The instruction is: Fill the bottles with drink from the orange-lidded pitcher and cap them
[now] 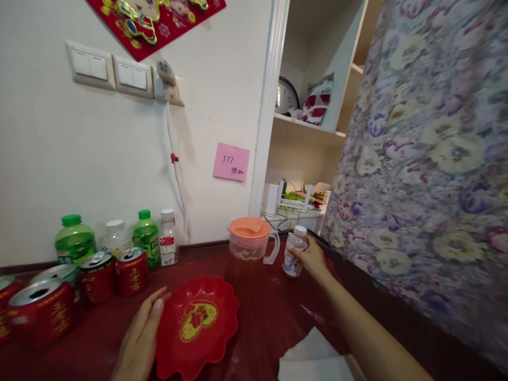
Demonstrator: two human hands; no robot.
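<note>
My right hand (pixel 311 257) is wrapped round a clear bottle (pixel 292 259) with a white cap, upright beside the handle of a clear pitcher (pixel 248 254) with an orange lid. At the left edge of a red scalloped plate (pixel 198 325) is my left hand (pixel 143 330), its fingers stretched out and nothing held in it. The plate bears a yellow pattern in its middle. A white paper or cloth (pixel 313 357) lies at the near edge, below my right forearm.
Red cans (pixel 132 271) and several bottles, such as a green one (pixel 146 238), stand at the left along the wall. A floral curtain (pixel 428 159) hangs at the right. Behind the pitcher are shelves (pixel 305 125) with a white router (pixel 293 202).
</note>
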